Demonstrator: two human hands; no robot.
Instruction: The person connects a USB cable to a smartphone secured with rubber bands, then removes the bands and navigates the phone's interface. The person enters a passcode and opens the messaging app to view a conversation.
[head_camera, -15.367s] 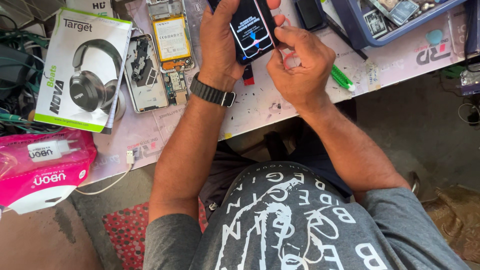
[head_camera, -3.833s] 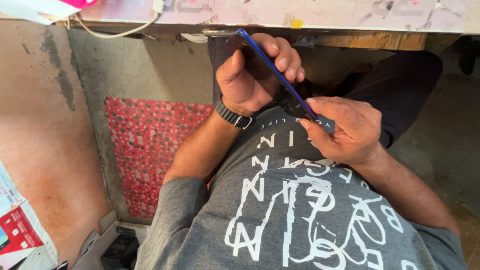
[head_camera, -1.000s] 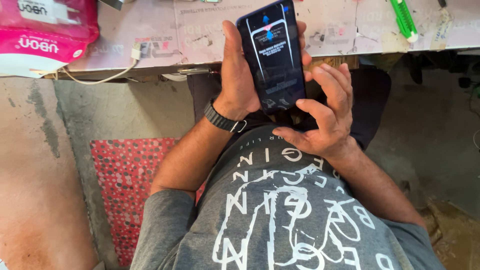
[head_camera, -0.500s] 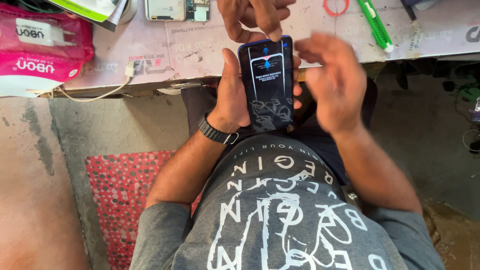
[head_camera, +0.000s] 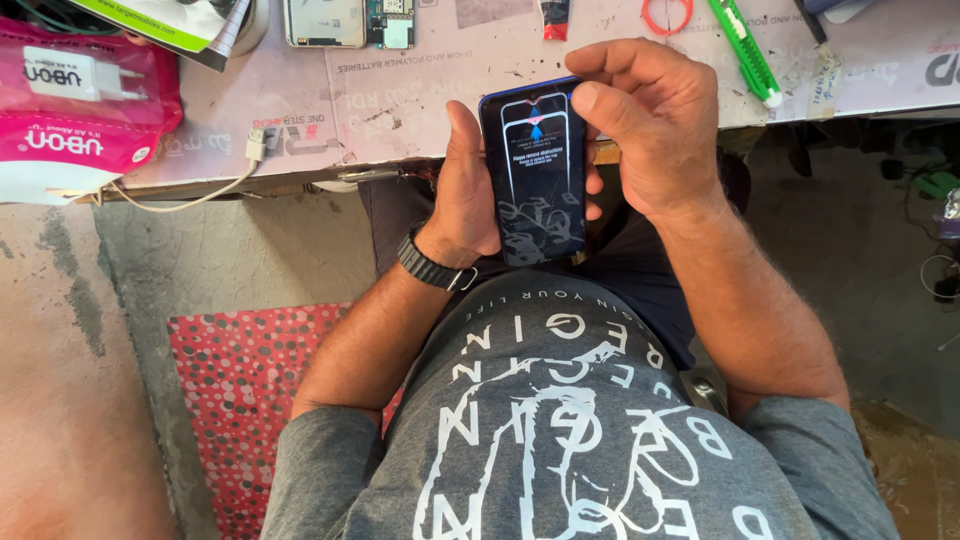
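- Phone (head_camera: 534, 170) sitting upright in the left hand (head_camera: 465, 190), screen lit and facing the camera, held over the lap just at the edge of the workbench (head_camera: 420, 100).
- Left hand is wrapping the phone from its left side: thumb lying along the left edge, fingertips showing at the right edge. Closed grip on the body.
- Right hand (head_camera: 650, 125) is curling over the phone's top right corner, thumb tip (head_camera: 590, 100) pressing on that corner, other fingers bent above it (can't tell whether they touch the back).
- Black wristwatch (head_camera: 432, 268) sitting on the left wrist.
- Bench is carrying, left to right: pink packaged charger (head_camera: 75, 110) at the far left, white cable (head_camera: 215, 185) trailing from it along the bench edge, opened phone with circuit board showing (head_camera: 345, 20) at the top, red ring (head_camera: 667, 14), green and white pen-like tool (head_camera: 745, 50) lying diagonally near the right hand.
- All bench items are lying apart from the phone; neither hand is touching them.
- Red dotted mat (head_camera: 250, 400) lying on the floor below the left forearm.
- Person is wearing a grey printed T-shirt (head_camera: 560, 430) (filling the lower frame).
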